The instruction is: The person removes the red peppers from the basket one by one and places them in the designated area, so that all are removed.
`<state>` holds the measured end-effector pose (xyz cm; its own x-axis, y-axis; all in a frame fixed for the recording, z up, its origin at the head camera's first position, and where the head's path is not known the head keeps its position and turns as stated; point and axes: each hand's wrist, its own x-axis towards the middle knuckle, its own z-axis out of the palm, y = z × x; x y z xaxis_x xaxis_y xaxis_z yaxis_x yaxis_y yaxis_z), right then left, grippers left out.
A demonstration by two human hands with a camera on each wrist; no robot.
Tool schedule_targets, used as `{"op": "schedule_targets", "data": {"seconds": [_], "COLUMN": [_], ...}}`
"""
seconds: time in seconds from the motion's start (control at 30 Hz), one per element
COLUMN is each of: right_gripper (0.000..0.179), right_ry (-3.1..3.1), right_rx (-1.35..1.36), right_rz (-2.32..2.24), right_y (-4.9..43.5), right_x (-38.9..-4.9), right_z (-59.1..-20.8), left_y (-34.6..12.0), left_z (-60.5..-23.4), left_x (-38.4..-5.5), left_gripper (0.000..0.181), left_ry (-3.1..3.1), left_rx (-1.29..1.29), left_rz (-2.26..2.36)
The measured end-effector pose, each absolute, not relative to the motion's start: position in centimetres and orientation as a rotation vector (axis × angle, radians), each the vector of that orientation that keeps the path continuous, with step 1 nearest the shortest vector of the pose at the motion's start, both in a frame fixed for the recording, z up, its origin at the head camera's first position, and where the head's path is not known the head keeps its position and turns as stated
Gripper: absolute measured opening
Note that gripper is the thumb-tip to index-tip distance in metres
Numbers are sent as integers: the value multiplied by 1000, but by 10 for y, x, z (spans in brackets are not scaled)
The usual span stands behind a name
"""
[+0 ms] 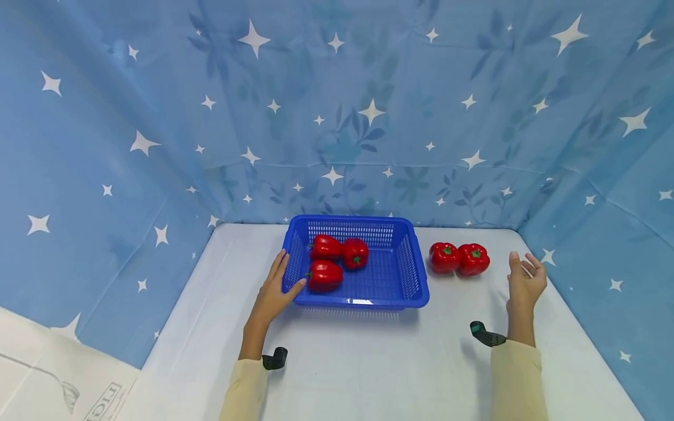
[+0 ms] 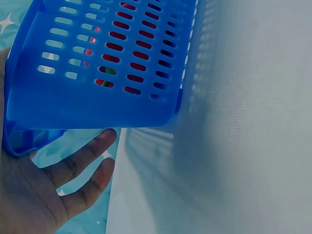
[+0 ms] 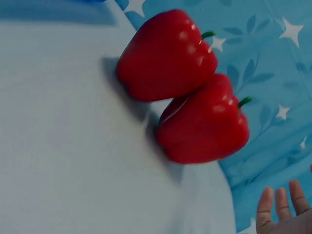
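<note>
Over there the left hand point(image 1: 271, 296) rests against the blue basket point(image 1: 363, 303), grip loose, three red peppers point(image 1: 325, 276) inside; the right hand point(image 1: 526, 283), grip relaxed, hangs near two touching peppers point(image 1: 473, 261) on the table point(image 1: 368, 362)

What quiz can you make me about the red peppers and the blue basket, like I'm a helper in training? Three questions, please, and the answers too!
1. How many red peppers are inside the blue basket?

2. True or false about the right hand: it is holding a pepper.

3. Which thing is the left hand touching?
A) the blue basket
B) a red pepper
C) the starry curtain

Key:
1. Three.
2. False; it holds nothing and is apart from the peppers.
3. A.
</note>
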<state>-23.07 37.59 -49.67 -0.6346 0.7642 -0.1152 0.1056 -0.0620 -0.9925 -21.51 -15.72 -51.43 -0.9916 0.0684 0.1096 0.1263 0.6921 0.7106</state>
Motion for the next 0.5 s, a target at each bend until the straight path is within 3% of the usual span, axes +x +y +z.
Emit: {"op": "schedule_targets", "data": {"seconds": [0.27, 0.5], "right_gripper": [52, 54], "right_ry": [-1738, -2030], "right_rx": [-606, -204], "right_rz": [1677, 1728], "right_y": [350, 318], "right_x": [-241, -258], "right_z": [-461, -429], "left_y": [-158, -158], "left_z": [-515, -513], "left_x": [-214, -214], "left_gripper": [88, 88], "left_ry": [-2826, -2820], "left_rx": [-161, -155], "left_rz": [-1189, -1202]}}
